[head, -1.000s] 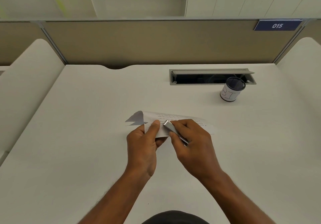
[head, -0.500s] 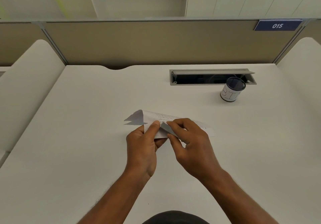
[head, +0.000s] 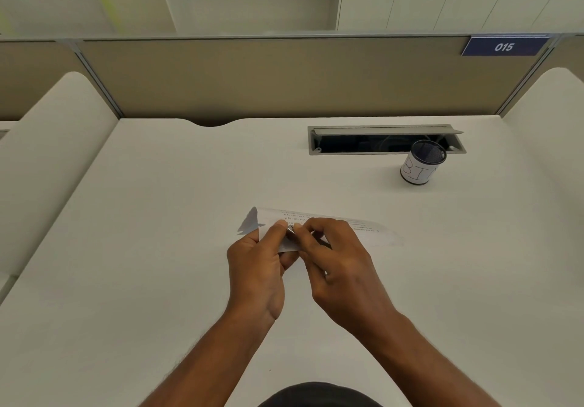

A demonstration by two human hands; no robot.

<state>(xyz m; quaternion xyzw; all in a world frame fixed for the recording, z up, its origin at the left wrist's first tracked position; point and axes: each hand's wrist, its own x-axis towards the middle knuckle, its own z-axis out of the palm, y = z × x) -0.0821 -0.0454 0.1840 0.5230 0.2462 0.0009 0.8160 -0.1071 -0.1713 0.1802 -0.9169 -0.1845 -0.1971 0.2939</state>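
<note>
I note: left hand (head: 256, 267) pinches folded printed paper (head: 376, 234), its left end raised off surface (head: 151, 223); right hand (head: 343, 269) pinches silver metal piece (head: 290, 229) against paper.

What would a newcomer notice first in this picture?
First, the two hands at the middle of the white desk: the left hand pinches a printed paper, and the right hand holds a small metal tool against it. Next, the dark mesh cup with a handwritten label, at the back right by the cable slot.

white desk (head: 158, 248) | labelled cup (head: 417, 173) standing far right | printed paper (head: 376, 236) centre, left end raised
</note>
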